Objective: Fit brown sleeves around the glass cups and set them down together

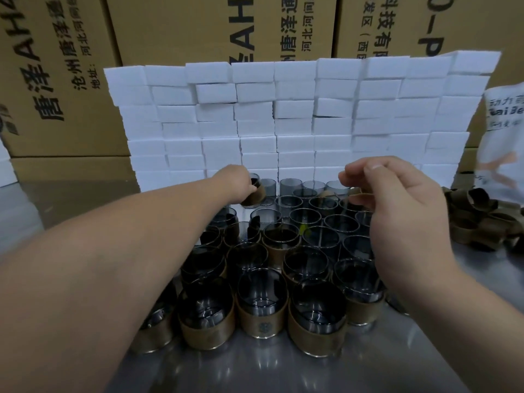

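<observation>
Head view: looks forward and down over a metal worktop point(255, 370) crowded with cups.
Left hand point(236, 181): reaches to the far left edge of the cluster, grip clamped around a held cup point(253, 194).
Held cup: dark glass with a brown sleeve round its lower part, tilted, lifted just above the cups beneath it.
Right hand point(397, 211): raised over the right side of the cluster, fingers curled toward the thumb. Cannot tell whether the grip encloses anything.
Sleeved cups point(263, 316): upright, packed touching one another in the near rows.
Bare cups point(320, 239): upright, massed in the far and right part of the same cluster.
Loose sleeves point(482, 222): brown bands heaped on the worktop to the right, apart from the cups.
White boxes point(283, 123): stacked as a wall directly behind the cups.
Cartons point(198, 24): printed cardboard, behind the white wall.
Bag point(504, 131): white, printed, standing at the far right edge.
</observation>
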### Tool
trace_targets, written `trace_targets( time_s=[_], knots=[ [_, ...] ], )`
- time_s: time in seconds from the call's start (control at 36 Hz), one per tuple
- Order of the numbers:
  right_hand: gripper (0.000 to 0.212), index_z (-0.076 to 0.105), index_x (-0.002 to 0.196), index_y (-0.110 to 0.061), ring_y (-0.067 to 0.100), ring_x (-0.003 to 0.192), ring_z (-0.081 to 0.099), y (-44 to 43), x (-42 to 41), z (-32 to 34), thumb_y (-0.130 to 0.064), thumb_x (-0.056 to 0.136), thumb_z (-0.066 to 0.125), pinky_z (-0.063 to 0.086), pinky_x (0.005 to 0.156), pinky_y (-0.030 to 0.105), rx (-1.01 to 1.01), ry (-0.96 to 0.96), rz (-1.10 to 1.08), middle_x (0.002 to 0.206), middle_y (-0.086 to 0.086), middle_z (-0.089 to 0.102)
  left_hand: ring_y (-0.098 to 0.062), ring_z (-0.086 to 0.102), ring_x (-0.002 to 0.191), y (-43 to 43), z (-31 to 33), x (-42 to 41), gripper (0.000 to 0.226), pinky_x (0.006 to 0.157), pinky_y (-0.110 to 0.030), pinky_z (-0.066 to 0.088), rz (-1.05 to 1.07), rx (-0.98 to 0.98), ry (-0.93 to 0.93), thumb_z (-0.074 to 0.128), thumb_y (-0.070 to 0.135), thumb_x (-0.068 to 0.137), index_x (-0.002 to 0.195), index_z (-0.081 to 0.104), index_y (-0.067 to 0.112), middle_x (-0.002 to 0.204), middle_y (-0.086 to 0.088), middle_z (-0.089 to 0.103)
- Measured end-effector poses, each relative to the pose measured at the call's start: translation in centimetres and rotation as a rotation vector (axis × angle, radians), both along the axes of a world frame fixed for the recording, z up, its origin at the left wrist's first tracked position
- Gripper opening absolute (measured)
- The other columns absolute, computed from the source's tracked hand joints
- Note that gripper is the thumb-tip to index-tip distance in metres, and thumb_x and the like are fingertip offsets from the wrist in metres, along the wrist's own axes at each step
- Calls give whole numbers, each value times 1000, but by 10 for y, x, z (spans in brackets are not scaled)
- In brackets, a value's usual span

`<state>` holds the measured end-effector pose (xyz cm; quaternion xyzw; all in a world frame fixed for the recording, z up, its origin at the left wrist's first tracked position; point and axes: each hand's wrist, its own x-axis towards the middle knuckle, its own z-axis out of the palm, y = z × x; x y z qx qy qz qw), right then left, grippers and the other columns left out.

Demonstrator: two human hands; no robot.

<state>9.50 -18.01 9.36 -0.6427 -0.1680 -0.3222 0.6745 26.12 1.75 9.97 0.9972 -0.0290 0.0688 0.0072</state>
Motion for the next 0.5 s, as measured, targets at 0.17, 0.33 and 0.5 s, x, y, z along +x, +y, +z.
trace_targets(
  time_s=[0.17,0.33,0.5],
  knots=[
    [34,65,62,-26,4,76,63,-8,7,8,-16,90,48,50,66,20,92,22,-15,69,-10,69,-21,50,79,9,-16,10,35,66,-28,38,-64,50,119,43,36,98,95,65,9,77,-3,54],
    [32,62,66,-22,3,73,63,-11,18,11,-11,91,46,49,62,21,138,73,-27,62,-11,66,-18,51,80,17,-27,15,32,72,-28,39,-143,0,197,46,37,96,100,69,15,85,-1,59],
    [28,64,68,-25,0,70,61,-20,37,8,-16,90,48,45,64,20,20,128,-91,66,-14,67,-26,34,134,21,-9,16,43,105,-30,26,-56,-109,137,31,25,101,139,39,5,147,-14,35]
  ],
)
